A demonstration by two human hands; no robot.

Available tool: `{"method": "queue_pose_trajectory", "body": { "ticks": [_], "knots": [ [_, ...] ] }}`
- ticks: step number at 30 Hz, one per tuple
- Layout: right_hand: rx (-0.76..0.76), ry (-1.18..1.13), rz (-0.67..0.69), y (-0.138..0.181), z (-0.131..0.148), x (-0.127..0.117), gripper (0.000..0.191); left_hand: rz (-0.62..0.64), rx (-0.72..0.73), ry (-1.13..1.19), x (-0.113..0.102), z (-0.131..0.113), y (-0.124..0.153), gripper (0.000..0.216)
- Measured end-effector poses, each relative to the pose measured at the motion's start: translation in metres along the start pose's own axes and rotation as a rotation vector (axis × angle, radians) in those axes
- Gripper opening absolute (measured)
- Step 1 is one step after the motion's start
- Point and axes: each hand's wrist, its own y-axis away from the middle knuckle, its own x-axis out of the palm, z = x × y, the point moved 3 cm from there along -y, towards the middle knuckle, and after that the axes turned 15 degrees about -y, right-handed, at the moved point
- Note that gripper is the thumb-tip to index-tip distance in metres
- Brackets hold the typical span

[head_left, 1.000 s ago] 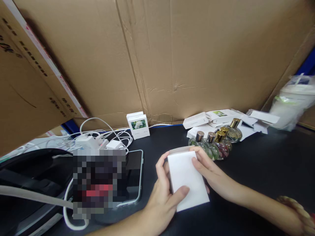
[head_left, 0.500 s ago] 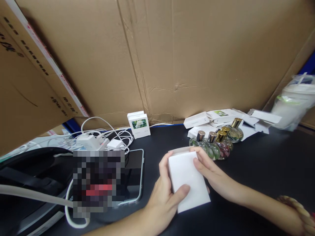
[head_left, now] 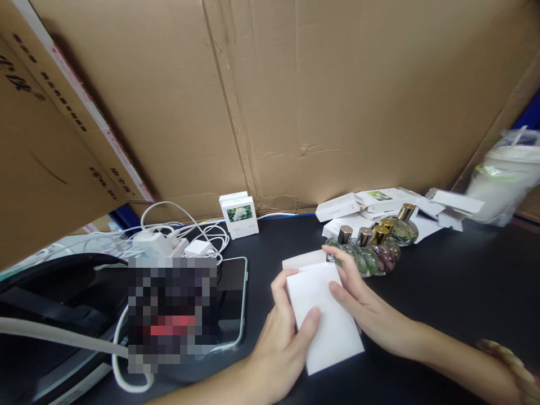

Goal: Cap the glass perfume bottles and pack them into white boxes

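Between my two hands is a small white box (head_left: 327, 326), tilted toward me, with a flap (head_left: 304, 260) raised at its far end. My left hand (head_left: 287, 332) grips its left side, thumb flat across the front face. On the other side my right hand (head_left: 356, 292) holds the upper right edge, its thumb on the face and its index finger by the flap. Just beyond the right hand stand several round glass perfume bottles (head_left: 366, 260) with gold and copper-coloured caps. Whatever the box contains is hidden.
White boxes with a flower picture (head_left: 239, 215) stand near the cardboard wall (head_left: 270, 101). Flattened cartons (head_left: 379, 198) lie behind the bottles. To the left are a tablet (head_left: 230, 304), white chargers and cables (head_left: 156, 243). A bagged drink cup (head_left: 498, 180) is at far right.
The box's flap stands further out from the far end. The box has shifted slightly toward me, and my right index finger has lifted and straightened beside the flap.
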Motion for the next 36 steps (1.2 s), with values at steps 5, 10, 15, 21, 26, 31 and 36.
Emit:
{"method": "queue_pose_trajectory", "body": {
  "ticks": [5, 10, 15, 21, 26, 31, 36],
  "knots": [
    [-0.003, 0.027, 0.004, -0.0001, -0.0007, -0.0001, 0.056, 0.001, -0.023, 0.054, 0.001, -0.0006, -0.0008, 0.062],
    [0.003, 0.053, -0.012, -0.0019, 0.0017, -0.0004, 0.053, 0.006, -0.045, 0.069, 0.0016, 0.0034, -0.0002, 0.076],
    [0.011, 0.029, -0.008, -0.002, 0.0022, 0.0015, 0.049, 0.017, -0.065, 0.087, 0.0012, 0.0028, -0.0003, 0.079],
    [0.054, 0.058, -0.044, -0.0011, 0.004, 0.0017, 0.045, 0.031, -0.08, -0.004, 0.0003, 0.0001, -0.0009, 0.061],
    [0.031, 0.061, -0.039, -0.0024, 0.0041, 0.0026, 0.044, 0.019, -0.061, -0.041, -0.0011, -0.0005, -0.0005, 0.051],
    [0.018, 0.059, -0.036, -0.0034, 0.0038, 0.0022, 0.042, 0.019, -0.041, 0.003, 0.0, 0.0002, -0.0024, 0.047],
    [0.07, -0.009, -0.053, -0.0025, 0.0019, 0.0035, 0.048, 0.032, -0.054, 0.047, 0.0003, 0.0009, -0.0045, 0.05]
  ]
}}
